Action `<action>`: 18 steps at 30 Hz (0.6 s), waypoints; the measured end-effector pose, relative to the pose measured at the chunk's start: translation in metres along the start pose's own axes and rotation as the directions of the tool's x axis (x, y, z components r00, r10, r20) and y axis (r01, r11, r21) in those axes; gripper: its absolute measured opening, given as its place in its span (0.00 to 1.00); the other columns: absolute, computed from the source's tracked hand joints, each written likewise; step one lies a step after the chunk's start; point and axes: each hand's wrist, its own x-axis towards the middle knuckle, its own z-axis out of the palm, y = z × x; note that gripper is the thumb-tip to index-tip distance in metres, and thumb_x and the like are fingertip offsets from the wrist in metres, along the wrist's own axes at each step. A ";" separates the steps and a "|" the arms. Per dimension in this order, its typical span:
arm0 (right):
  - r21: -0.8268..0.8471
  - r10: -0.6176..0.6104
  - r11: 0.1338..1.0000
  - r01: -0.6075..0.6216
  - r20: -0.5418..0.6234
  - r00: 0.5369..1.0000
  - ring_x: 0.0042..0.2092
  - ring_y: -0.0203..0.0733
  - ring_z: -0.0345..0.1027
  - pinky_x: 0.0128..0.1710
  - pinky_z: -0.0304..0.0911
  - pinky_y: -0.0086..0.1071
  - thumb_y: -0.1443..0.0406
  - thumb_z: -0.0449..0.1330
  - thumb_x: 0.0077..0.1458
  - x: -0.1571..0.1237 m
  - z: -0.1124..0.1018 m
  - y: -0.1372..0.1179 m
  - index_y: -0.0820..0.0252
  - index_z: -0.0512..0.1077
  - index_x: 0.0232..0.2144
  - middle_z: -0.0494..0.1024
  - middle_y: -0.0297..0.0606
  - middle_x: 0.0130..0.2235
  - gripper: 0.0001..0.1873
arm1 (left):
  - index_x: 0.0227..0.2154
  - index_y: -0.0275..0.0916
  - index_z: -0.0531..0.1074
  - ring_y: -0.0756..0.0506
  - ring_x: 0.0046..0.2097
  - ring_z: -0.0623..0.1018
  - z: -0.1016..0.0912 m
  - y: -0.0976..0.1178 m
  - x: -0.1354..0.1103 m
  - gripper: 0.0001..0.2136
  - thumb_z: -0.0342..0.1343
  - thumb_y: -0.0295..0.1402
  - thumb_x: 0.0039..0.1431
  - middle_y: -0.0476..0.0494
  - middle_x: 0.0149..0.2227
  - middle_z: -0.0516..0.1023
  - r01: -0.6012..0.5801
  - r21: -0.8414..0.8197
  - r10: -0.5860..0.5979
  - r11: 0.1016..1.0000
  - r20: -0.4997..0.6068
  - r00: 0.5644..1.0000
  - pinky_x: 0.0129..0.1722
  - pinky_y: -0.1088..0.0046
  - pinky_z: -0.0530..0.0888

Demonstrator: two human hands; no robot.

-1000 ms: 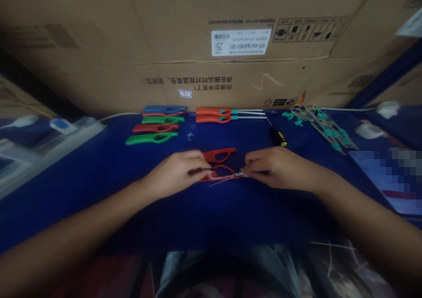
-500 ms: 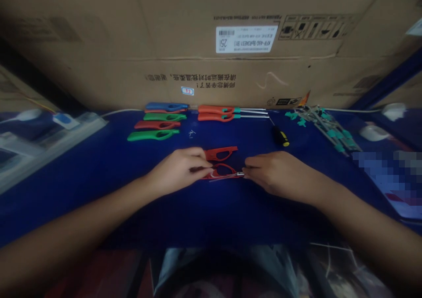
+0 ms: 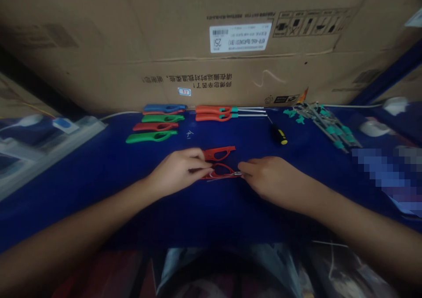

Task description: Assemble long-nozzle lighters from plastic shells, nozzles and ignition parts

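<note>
Brown cardboard (image 3: 132, 30) is standing behind the blue bench's (image 3: 204, 221) far edge, along which coloured handles (image 3: 150, 136) are lying left of centre, orange handles (image 3: 208, 117) with metal rods (image 3: 249, 115) are resting near the middle, and a pile of rods (image 3: 321, 121) with teal pieces (image 3: 333, 131) is lying toward the right edge. Midway between the far and near edges, the left hand (image 3: 178, 170) is pinching the left end of a red shell (image 3: 215, 173), while the right hand (image 3: 270, 179) is gripping a small metal piece (image 3: 237, 173) at that shell's right end. Just beyond, a second red shell (image 3: 211, 154) is lying partly behind the left hand.
</note>
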 end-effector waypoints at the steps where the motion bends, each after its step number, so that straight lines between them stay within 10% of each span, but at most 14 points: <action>1: 0.002 0.001 1.000 -0.001 -0.009 1.000 0.28 0.36 0.60 0.27 0.45 0.36 0.75 0.56 0.61 -0.001 0.000 0.000 0.63 0.74 0.27 0.73 0.39 0.33 0.12 | 0.39 0.41 0.83 0.51 0.34 0.79 0.000 0.000 0.000 0.06 0.61 0.32 0.64 0.48 0.36 0.78 0.002 0.014 -0.002 1.000 0.002 1.000 0.36 0.76 0.74; 18: 0.046 0.031 0.999 -0.027 -0.086 0.996 0.27 0.36 0.60 0.27 0.46 0.36 0.78 0.55 0.58 -0.004 0.003 0.002 0.63 0.74 0.28 0.73 0.37 0.31 0.12 | 0.36 0.42 0.82 0.52 0.33 0.80 0.007 0.007 -0.002 0.10 0.56 0.35 0.68 0.50 0.34 0.81 -0.057 0.261 0.067 0.964 -0.033 0.997 0.30 0.79 0.71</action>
